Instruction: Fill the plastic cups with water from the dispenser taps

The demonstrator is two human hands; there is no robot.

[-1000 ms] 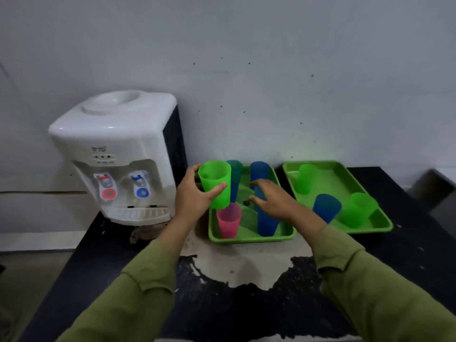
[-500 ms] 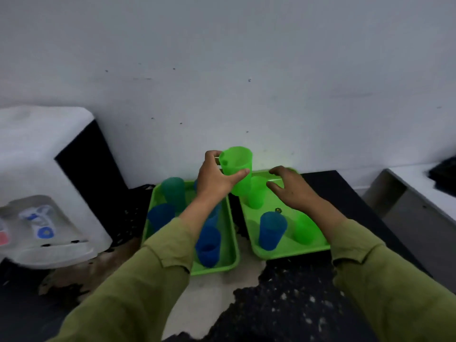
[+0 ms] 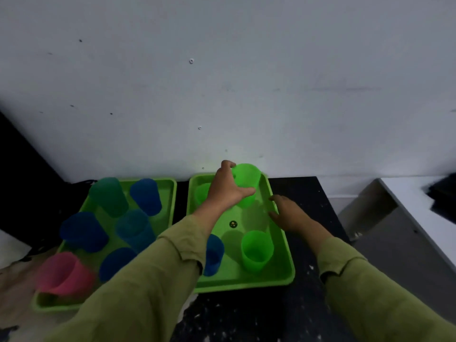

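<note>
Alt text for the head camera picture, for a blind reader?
A person's left hand holds a green cup at the far end of a green tray; the right hand lies open by its rim. A second tray holds blue cups and a pink cup.

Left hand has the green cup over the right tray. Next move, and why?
Probably lower the green cup onto the right tray's bare floor and let go: the left hand grips it over the far corner, right hand at the rim.

- I see a bright green cup [image 3: 246, 185], upright, gripped by the left hand [image 3: 227, 191] over the right tray's [image 3: 246, 285] far end.
- A second green cup [image 3: 256, 250] stands upright near that tray's front.
</note>
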